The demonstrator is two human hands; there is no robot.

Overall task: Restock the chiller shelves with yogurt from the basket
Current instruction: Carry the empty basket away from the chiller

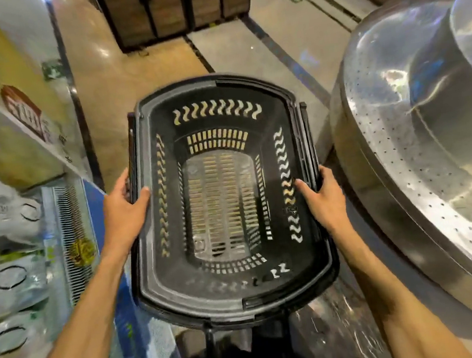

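Close to the camera, two bare forearms reach forward and hold a black plastic basket by its long sides. The left hand is closed on the left rim, with the thumb lying over the top edge and the fingers hidden underneath. The right hand grips the right rim in the same way, its thumb pressed on the inner edge. The basket is held above the floor, and through the slots in its bottom and walls the light floor shows; no yogurt is visible inside it. Its handles are folded down along the rim. On the left side, just beside the left arm, stands the chiller with a vent grille at its front edge, and blurred white packs lie on its shelves; what the packs are I cannot tell. On the right, near the right arm, is a big round steel counter with small holes. Farther away, across the tiled floor, stands a dark wooden display.
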